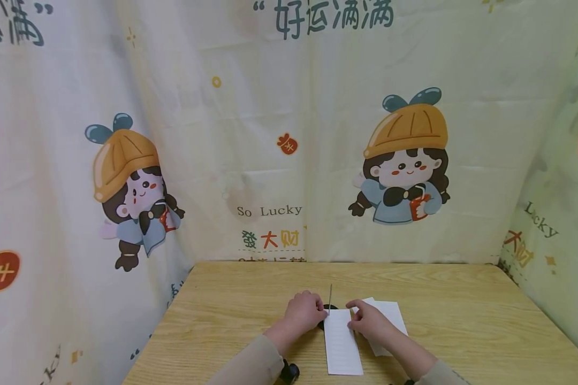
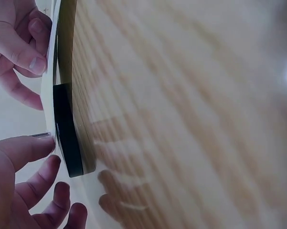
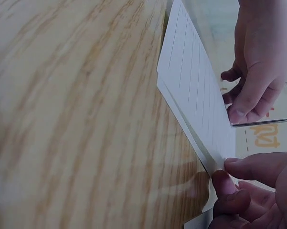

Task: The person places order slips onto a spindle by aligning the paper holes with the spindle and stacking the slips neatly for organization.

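A lined white paper slip (image 1: 343,345) lies over the black round base (image 2: 68,136) of a paper spike. The spike's thin metal rod (image 1: 330,297) stands upright at the slip's top left corner, beside the left thumb. My left hand (image 1: 305,310) pinches that corner, thumb on top and index finger at the edge, the other fingers spread in the left wrist view. My right hand (image 1: 370,321) pinches the slip's right edge between thumb and index finger (image 3: 223,183). In the right wrist view a second paper layer shows under the slip's edge.
More white papers (image 1: 390,315) lie on the wooden table (image 1: 453,321) to the right, partly under my right hand and forearm. A dark object (image 1: 289,371) sits by the left sleeve. A printed curtain (image 1: 332,160) hangs behind the table and at both sides.
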Motion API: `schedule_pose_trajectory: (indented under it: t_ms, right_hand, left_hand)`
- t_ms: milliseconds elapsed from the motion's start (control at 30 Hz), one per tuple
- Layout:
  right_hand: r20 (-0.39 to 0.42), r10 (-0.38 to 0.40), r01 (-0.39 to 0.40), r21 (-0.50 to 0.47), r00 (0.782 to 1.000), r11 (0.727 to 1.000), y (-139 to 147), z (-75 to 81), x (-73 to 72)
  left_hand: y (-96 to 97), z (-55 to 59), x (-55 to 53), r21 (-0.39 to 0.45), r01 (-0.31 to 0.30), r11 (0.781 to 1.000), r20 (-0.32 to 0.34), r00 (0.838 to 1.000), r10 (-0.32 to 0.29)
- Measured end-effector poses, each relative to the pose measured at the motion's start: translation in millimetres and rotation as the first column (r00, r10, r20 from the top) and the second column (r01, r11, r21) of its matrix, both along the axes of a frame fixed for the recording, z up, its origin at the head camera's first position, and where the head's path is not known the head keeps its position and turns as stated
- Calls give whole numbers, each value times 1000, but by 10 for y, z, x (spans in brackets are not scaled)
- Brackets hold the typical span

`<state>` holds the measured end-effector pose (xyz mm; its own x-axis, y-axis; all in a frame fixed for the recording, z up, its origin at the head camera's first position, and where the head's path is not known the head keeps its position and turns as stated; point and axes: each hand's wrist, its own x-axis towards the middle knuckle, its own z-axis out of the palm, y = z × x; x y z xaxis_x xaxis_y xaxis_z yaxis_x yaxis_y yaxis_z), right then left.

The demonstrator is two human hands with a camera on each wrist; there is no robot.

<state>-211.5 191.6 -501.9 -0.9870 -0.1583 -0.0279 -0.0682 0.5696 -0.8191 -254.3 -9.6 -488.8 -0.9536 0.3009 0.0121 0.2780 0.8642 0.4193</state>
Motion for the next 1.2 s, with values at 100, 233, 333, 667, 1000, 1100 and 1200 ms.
schedule_pose_trajectory:
  t_ms: [100, 233, 333, 667, 1000, 1100, 1200]
  right_hand:
    - [5, -7, 7, -3, 1000, 1000, 11, 14, 4]
    - [12, -24, 23, 16, 1000, 1000, 39, 26, 5]
    - [7, -33, 33, 48, 999, 998, 74, 46, 13]
    - [-74, -13, 20, 103, 997, 994, 396, 112, 75]
    - [-56, -80, 88, 163, 995, 983, 840, 159, 82]
    - [-55, -89, 98, 190, 995, 977, 941, 169, 77]
    - [-47, -96, 103, 205, 994, 973, 1018, 158, 63]
  left_hand:
    - [-8, 4, 8, 19, -5, 1000, 27, 1000, 5]
    - [-26, 12, 16, 51, -10, 999, 70, 998, 6]
    - [-45, 33, 32, 74, -4, 997, 93, 996, -3]
    - [-127, -1, 11, 68, 62, 996, 154, 986, -72]
    - [-170, 25, 32, 37, 132, 991, 163, 977, -136]
    - [-178, 32, 44, 45, 128, 991, 168, 977, -134]
    - [-182, 36, 52, 56, 121, 991, 172, 977, -129]
